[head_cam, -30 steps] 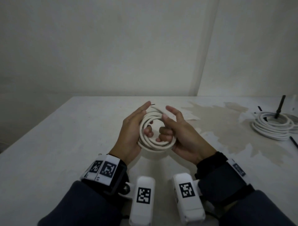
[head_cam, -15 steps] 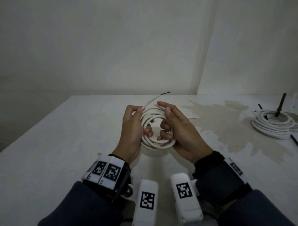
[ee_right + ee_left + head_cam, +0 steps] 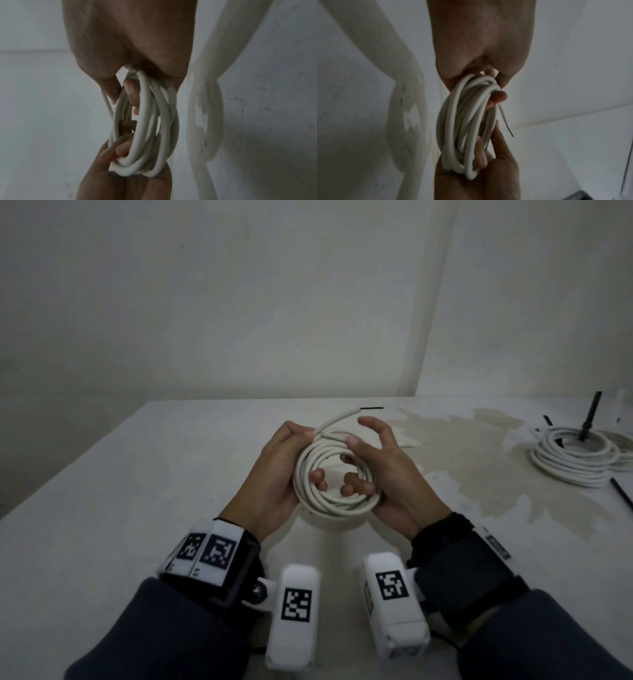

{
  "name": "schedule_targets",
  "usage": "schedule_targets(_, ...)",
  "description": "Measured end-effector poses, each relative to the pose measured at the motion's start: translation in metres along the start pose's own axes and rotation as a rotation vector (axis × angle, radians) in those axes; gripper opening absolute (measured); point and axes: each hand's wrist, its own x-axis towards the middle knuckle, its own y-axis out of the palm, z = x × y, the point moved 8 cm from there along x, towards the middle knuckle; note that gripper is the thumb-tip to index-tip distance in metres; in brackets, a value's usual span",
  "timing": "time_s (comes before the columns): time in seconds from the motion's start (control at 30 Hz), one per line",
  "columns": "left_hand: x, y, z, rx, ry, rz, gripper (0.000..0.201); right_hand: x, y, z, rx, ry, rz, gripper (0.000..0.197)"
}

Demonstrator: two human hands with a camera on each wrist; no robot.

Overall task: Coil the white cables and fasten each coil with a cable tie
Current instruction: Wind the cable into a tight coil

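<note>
Head view shows both hands holding one white cable coil [image 3: 334, 474] up above the table [image 3: 102, 508], in the middle and near the person. The left hand [image 3: 274, 470] is curled round the left side of the coil, with its fingers poking through the hole. The right hand [image 3: 387, 474] holds the right side: its lower fingers hook through the hole, its thumb presses on the top loops, and its pointer finger sticks out free. From the left wrist view the loops [image 3: 467, 128] look bunched, not flat, and some cross over each other. The loose cable end [image 3: 346, 416] pokes out from the top of the coil toward the far side, with a thin dark tip. I think this cable is light but springy, so the loops will want to pop open if a hand lets go. It looks smooth, so it may slide. A good place to hold is where all the loops sit together, pinched tight, with the loose end tucked under a finger. Far off to the right lies another coil [image 3: 575, 460] on the table with a dark stick [image 3: 591, 416] standing in its middle. A thin black strip [image 3: 621, 494] lies beside it, maybe a cable tie. No tie is on the held coil yet.
</note>
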Motion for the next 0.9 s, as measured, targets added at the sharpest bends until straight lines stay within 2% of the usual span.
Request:
schedule_targets(0.07,-0.002,-0.001,0.0,0.099,0.006,-0.027,0.024,-0.001,0.004,-0.001,-0.077,-0.005,0.018,0.016)
schedule_targets(0.17,-0.001,-0.006,-0.003,0.367,0.068,-0.145,0.014,-0.002,0.007,-0.001,-0.168,-0.011,0.003,0.015)
schedule_targets(0.23,-0.001,-0.012,-0.004,0.397,0.101,-0.238,0.01,-0.003,0.007,0.002,-0.184,-0.019,-0.011,0.017)
schedule_targets(0.3,0.0,-0.016,-0.004,0.368,0.117,-0.265,0.009,-0.003,0.006,0.004,-0.201,-0.031,-0.029,0.017)
schedule_targets(0.37,-0.002,-0.013,-0.008,0.324,0.132,-0.222,0.009,-0.003,0.003,0.004,-0.186,-0.021,-0.044,0.017)
schedule_targets(0.47,-0.003,-0.007,-0.012,0.382,0.164,-0.131,0.013,-0.003,0.0,0.004,-0.156,0.007,-0.052,0.018)
schedule_targets(0.53,-0.004,0.0,-0.008,0.387,0.129,-0.034,0.014,-0.004,-0.002,0.004,-0.179,0.023,-0.052,0.017)
schedule_targets(0.63,-0.007,0.006,-0.001,0.242,0.032,0.067,0.016,-0.004,-0.002,0.003,-0.188,0.039,-0.036,0.017)
schedule_targets(0.77,-0.004,0.002,0.007,0.036,-0.072,0.074,0.021,-0.002,-0.003,0.0,-0.186,0.052,-0.029,0.023)
schedule_targets(0.83,-0.001,-0.001,0.014,-0.021,-0.145,0.061,0.023,-0.002,0.0,0.0,-0.194,0.027,0.013,0.036)
schedule_targets(0.9,0.002,-0.004,0.02,-0.039,-0.203,0.033,0.024,-0.004,0.004,0.0,-0.188,0.01,0.057,0.038)
